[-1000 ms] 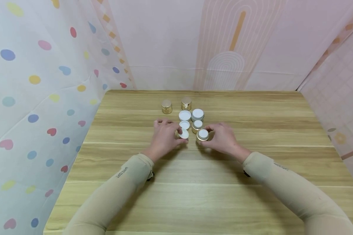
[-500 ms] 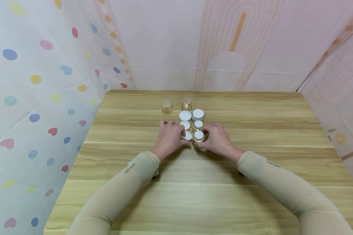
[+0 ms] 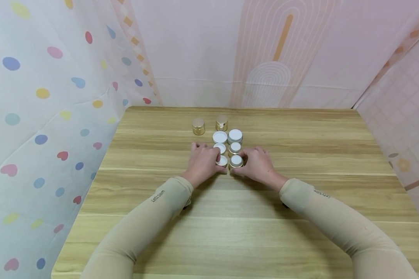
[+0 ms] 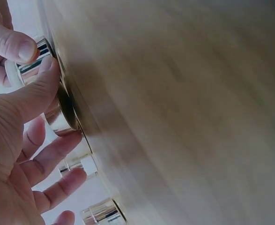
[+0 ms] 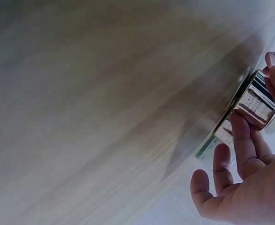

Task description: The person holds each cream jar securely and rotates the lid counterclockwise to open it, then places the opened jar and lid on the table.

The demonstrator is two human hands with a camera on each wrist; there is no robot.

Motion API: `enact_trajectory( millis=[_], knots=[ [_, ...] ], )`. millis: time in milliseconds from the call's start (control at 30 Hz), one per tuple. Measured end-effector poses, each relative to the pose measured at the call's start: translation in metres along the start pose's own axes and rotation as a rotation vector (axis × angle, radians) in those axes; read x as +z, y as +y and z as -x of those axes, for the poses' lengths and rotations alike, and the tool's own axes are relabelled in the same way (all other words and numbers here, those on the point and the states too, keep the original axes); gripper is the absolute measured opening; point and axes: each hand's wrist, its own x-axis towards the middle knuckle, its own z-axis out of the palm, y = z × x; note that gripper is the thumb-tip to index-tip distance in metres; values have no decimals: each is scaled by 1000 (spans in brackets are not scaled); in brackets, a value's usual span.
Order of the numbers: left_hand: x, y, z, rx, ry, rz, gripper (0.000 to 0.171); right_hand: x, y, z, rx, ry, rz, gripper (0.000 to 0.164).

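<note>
My left hand (image 3: 203,161) pinches a gold lid (image 3: 222,161) between thumb and fingers, its white inside facing up. In the left wrist view the lid's shiny gold side (image 4: 58,115) sits close over the table. Just right of it, my right hand (image 3: 259,164) grips a small gold jar (image 3: 236,160) with a white top disc. The right wrist view shows the jar's printed gold wall (image 5: 255,104) between thumb and fingers. Lid and jar stand side by side at the near end of two columns. Behind them are a smaller upturned lid (image 3: 220,147) and a smaller jar (image 3: 235,147).
Farther back lie a large upturned white lid (image 3: 220,136) and a wide white-topped jar (image 3: 235,135). Two capped gold jars (image 3: 198,127) stand at the back left. The wooden table (image 3: 209,232) ends at patterned curtains (image 3: 195,50) behind and on both sides.
My left hand has brought the lid slightly right and nearer, and my right hand has shifted the jar slightly left, narrowing the gap. Over the last half second both hands stay almost still.
</note>
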Motion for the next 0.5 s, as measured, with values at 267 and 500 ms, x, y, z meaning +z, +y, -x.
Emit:
enact_trajectory(
  millis=[267, 500],
  knots=[
    [0, 5, -3, -7, -21, -59, 51, 4, -1, -1, -19, 35, 67, 55],
    [-2, 2, 2, -5, -18, -43, 58, 4, 2, 2, -18, 12, 62, 66]
  ],
)
